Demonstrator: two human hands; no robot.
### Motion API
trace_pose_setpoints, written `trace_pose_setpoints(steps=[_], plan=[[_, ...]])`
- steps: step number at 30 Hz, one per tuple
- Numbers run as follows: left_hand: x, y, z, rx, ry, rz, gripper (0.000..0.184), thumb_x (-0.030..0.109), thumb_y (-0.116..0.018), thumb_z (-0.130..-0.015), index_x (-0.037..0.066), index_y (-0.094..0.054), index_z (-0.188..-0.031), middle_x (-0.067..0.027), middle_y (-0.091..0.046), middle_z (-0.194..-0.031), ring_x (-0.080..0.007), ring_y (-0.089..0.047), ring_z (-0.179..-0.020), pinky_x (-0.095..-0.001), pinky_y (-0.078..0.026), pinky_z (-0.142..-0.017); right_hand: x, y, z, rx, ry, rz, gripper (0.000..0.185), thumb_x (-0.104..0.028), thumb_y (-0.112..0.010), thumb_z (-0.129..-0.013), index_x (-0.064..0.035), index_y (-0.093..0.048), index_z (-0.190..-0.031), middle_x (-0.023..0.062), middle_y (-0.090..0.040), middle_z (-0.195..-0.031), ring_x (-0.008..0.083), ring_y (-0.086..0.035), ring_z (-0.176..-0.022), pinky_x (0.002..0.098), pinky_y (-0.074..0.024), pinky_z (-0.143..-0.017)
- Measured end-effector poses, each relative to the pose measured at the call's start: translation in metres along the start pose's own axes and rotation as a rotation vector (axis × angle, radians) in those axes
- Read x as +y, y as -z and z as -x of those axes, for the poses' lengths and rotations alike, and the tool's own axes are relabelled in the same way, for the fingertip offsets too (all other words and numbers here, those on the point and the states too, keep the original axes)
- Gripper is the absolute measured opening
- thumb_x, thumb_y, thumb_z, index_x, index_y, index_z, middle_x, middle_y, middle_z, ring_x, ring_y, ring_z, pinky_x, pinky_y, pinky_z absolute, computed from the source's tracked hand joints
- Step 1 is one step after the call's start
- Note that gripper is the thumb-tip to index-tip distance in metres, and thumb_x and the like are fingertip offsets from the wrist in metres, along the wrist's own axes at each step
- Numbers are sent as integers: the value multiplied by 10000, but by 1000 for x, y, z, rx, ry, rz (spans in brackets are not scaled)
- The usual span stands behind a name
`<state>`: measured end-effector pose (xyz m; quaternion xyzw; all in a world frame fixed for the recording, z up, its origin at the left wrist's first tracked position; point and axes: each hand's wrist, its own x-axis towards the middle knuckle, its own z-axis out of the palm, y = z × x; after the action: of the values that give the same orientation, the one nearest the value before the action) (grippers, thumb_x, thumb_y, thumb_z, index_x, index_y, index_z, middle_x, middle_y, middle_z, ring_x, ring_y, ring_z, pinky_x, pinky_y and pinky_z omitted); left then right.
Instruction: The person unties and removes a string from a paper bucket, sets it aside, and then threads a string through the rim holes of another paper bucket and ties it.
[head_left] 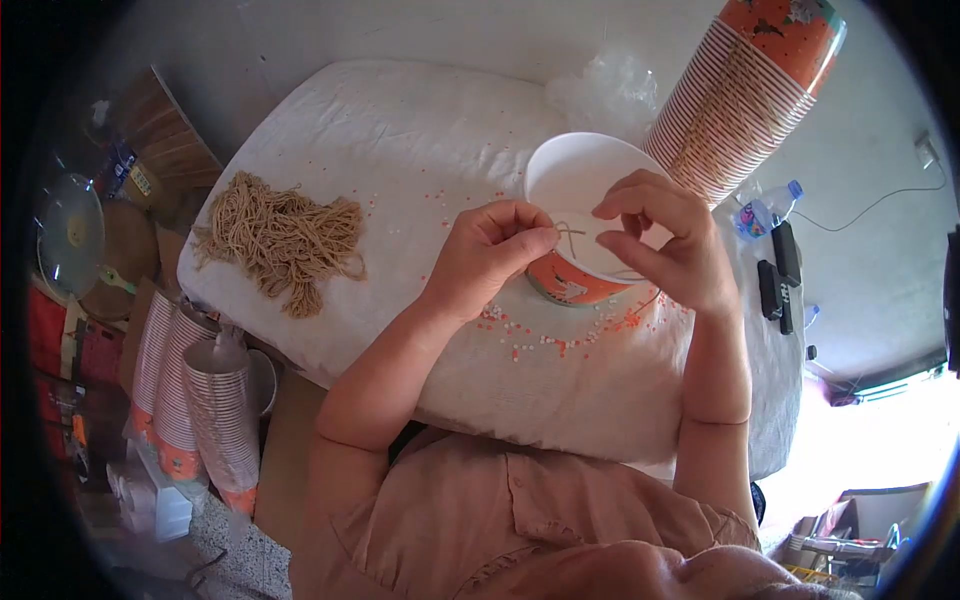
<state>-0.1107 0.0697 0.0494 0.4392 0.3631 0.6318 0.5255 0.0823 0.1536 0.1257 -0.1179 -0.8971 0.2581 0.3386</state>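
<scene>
A white paper bucket with an orange printed outside [572,284] stands on the cloth-covered table. At its left rim, my left hand [492,252] pinches a thin tan string [570,232] between thumb and fingers. My right hand [668,238] is over the bucket's right side, thumb and fingers curved and apart, with nothing visible between them. Small orange and white dots [560,340] lie scattered on the cloth around the bucket's base. A tangled heap of tan string [285,240] rests on the left part of the table.
A tall stack of orange-printed buckets [740,105] leans behind the right hand. Crumpled clear plastic [610,90] is at the back. A bottle [768,212] and black devices [783,275] sit at the right. More stacked buckets [215,400] stand at lower left, beside the table.
</scene>
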Motion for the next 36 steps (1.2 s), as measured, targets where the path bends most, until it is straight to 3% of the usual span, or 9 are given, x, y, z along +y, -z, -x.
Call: trace_pose_setpoints(steps=[11,13,20,22,28,36], plan=[[1,-1,1,-3,-32,-33,125,111,-665,-867,26,-646,-958,36,-593,-767,-6,-422,-587,-177,-296,-497,4,-14,-2,16,146,104,89,2,-675,-777,-29,-635,-849,68,-612,-784,187,-576,-625,295,-463,-596],[1,0,1,-42,-87,-126,116,90,-650,-897,2,-655,-973,-6,-660,-850,-45,-593,-751,-200,-481,-674,0,-9,-1,26,71,102,68,4,-663,-788,-16,-610,-825,75,-607,-780,195,-585,-654,295,-465,-620],[-3,0,1,-61,-165,-171,111,94,-659,-893,1,-661,-955,-11,-663,-830,-47,-602,-747,-197,-477,-658,3,4,2,98,23,56,27,-5,-622,-843,-9,-596,-846,62,-590,-768,173,-570,-685,292,-454,-620],[-1,-3,2,-53,-140,-96,114,129,-676,-864,29,-662,-916,20,-600,-763,-41,-516,-667,-183,-390,-579,4,6,3,67,24,57,23,-16,-609,-861,-6,-592,-849,56,-583,-762,165,-569,-687,293,-451,-617],[1,1,2,-39,-29,32,117,137,-683,-854,42,-645,-911,25,-579,-736,-47,-464,-603,-194,-317,-501,0,2,3,1,51,24,34,-23,-619,-847,-9,-589,-844,66,-580,-741,181,-570,-667,299,-449,-618],[-2,-2,3,-53,-52,11,124,129,-689,-851,37,-645,-921,18,-600,-757,-46,-474,-611,-194,-343,-511,1,-10,-1,-21,158,89,66,-38,-652,-802,-37,-599,-841,64,-590,-746,223,-579,-642,335,-434,-621]])
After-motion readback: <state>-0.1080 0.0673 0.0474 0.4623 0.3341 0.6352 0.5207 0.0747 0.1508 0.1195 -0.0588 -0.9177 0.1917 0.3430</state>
